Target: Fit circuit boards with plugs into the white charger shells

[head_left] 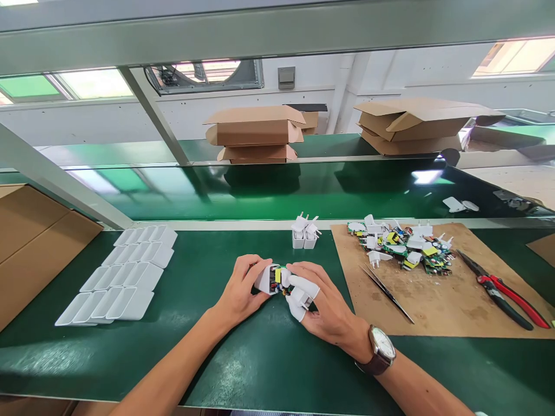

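Over the green mat, my left hand [247, 286] grips a white plastic charger housing [262, 281] between thumb and fingers. A charger circuit board [277, 278] with a yellow transformer sits partly in the housing's open end. My right hand [323, 297], with white covers on some fingertips, is closed on the board's other end, where a white plug part [306, 300] shows. Left of my hands, several empty white housings [125, 274] lie in rows. Beyond my hands stands a small group of white chargers [304, 232] with their prongs up.
A brown board [451, 318] at right carries a pile of circuit boards [403, 245], tweezers [388, 293] and red-and-black pliers [503, 292]. A cardboard box [39, 242] stands at left. Behind runs a green conveyor belt [269, 193]; stacked cartons [255, 130] sit beyond it.
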